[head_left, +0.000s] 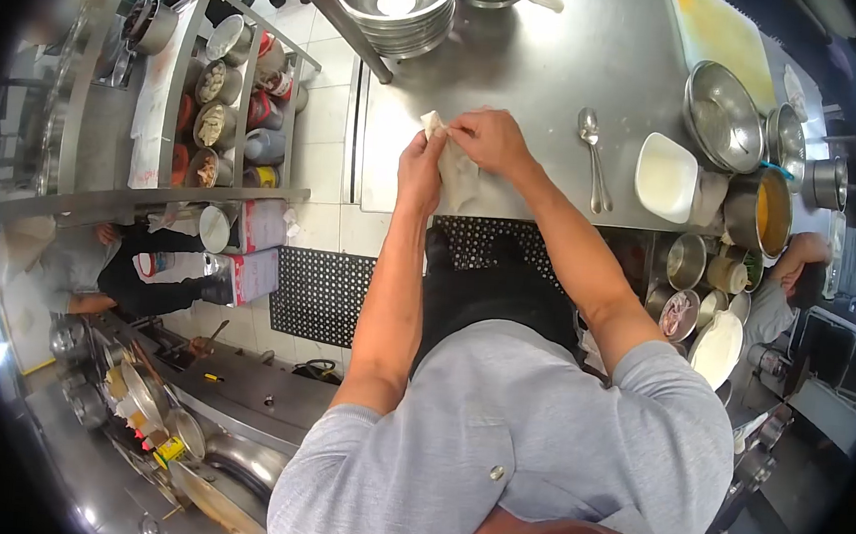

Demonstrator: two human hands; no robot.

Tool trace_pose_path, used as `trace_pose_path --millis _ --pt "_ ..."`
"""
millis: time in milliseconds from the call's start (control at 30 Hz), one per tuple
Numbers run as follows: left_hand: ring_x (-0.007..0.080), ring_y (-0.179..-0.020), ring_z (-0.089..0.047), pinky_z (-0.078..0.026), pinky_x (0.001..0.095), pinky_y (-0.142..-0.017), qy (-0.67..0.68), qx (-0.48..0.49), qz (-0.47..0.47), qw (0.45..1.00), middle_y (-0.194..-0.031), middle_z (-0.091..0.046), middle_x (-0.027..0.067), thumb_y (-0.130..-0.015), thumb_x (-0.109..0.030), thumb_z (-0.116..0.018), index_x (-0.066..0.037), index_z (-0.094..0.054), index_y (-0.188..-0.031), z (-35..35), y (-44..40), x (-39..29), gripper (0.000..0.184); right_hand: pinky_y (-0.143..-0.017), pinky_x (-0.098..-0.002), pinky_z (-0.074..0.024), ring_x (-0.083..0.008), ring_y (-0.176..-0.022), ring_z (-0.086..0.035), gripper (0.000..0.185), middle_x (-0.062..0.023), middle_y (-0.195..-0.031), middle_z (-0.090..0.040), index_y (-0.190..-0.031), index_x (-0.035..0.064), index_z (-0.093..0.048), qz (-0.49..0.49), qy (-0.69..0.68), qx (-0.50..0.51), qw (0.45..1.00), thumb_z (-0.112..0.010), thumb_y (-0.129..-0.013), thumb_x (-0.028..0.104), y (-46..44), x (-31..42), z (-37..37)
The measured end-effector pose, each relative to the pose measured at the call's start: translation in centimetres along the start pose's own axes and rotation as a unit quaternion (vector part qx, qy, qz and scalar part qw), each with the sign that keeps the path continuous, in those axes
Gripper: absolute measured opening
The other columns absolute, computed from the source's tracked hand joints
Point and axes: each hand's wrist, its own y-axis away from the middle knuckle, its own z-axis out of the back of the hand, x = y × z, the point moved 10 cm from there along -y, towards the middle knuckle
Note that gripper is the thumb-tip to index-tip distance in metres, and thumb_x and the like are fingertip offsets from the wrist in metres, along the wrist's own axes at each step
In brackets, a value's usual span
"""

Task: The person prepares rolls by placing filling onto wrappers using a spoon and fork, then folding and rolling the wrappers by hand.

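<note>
My left hand (420, 172) is closed around a pale, off-white cloth (463, 178) over the steel counter (545, 77). A bunched tip of the cloth sticks up above the thumb, and the rest hangs down between my hands. My right hand (492, 138) pinches the same cloth near that tip, its fingertips almost touching the left thumb. To the right of my right hand, two metal spoons (597, 170) lie side by side on the counter. Beyond them stands a white square dish (665, 177) with something pale inside.
Stacked steel bowls (395, 22) stand at the counter's far left. On the right are a large steel bowl (721, 119) and a pot of orange liquid (771, 214). A shelf rack (191, 72) holds several containers. Another person (85, 268) is at the left, one more at right.
</note>
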Motion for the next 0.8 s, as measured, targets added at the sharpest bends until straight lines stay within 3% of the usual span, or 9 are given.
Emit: trace_pose_path --millis 167,233,367,433,633,800 --pt "0.0177 -0.095 -0.066 -0.055 0.0311 -0.083 0.081 0.016 0.013 0.996 -0.109 -0.066 0.0074 -0.103 -0.025 -0.058 0.0 -0.059 -0.122 0.3 -0.9 0.8 0.032 -0.076 -0.043 -0.0507 -0.0291 -0.091 -0.068 0.021 -0.0116 -0.093 -0.074 -0.094 0.006 -0.075 0.02 0.015 -0.033 0.999 -0.067 -0.087 0.024 0.7 0.0 0.5" --pt "0.018 -0.095 -0.066 -0.055 0.0316 -0.083 0.073 0.017 0.009 0.997 -0.109 -0.066 0.0078 -0.103 -0.026 -0.058 0.0 -0.058 -0.123 0.3 -0.9 0.4 0.033 -0.081 -0.0382 -0.0519 -0.0222 -0.096 -0.07 0.022 -0.0121 -0.098 -0.075 -0.1 0.0057 -0.076 -0.153 -0.219 0.047 0.963 -0.073 -0.085 0.021 1.2 -3.4 -0.6" --pt "0.0171 -0.092 -0.064 -0.054 0.0305 -0.081 0.026 -0.005 0.005 1.0 -0.108 -0.066 0.0096 -0.103 -0.024 -0.057 0.002 -0.059 -0.12 0.1 -0.4 -0.9 0.031 -0.082 -0.0343 -0.0526 -0.0186 -0.091 -0.07 0.029 -0.0124 -0.099 -0.076 -0.104 0.0042 -0.076 -0.199 -0.261 0.116 0.937 -0.079 -0.08 0.021 1.7 -5.3 -1.2" --pt "0.0173 -0.091 -0.064 -0.054 0.0306 -0.081 0.013 -0.014 -0.002 1.0 -0.107 -0.066 0.0096 -0.103 -0.024 -0.058 0.002 -0.06 -0.12 0.4 -0.7 -0.9 0.031 -0.077 -0.0344 -0.0524 -0.02 -0.08 -0.069 0.031 -0.0106 -0.092 -0.075 -0.101 0.0035 -0.076 -0.213 -0.263 0.139 0.931 -0.081 -0.076 0.022 1.9 -6.0 -1.4" --pt "0.0194 -0.09 -0.065 -0.055 0.0328 -0.081 -0.004 -0.05 -0.018 0.999 -0.102 -0.066 0.0104 -0.104 -0.026 -0.056 0.002 -0.057 -0.121 1.2 -1.3 -0.6 0.033 -0.071 -0.0347 -0.0501 -0.0184 -0.075 -0.066 0.029 -0.0091 -0.082 -0.073 -0.098 0.0025 -0.076 -0.234 -0.191 0.116 0.946 -0.079 -0.075 0.021 2.4 -7.0 0.0" --pt "0.0233 -0.087 -0.064 -0.056 0.0377 -0.078 0.036 -0.079 -0.025 0.996 -0.104 -0.064 0.0138 -0.105 -0.025 -0.053 0.001 -0.054 -0.117 2.1 -1.8 -0.9 0.029 -0.072 -0.0317 -0.0506 -0.0154 -0.075 -0.065 0.027 -0.0079 -0.085 -0.073 -0.099 0.0012 -0.074 -0.259 -0.206 0.08 0.94 -0.078 -0.078 0.017 3.5 -7.4 1.4"
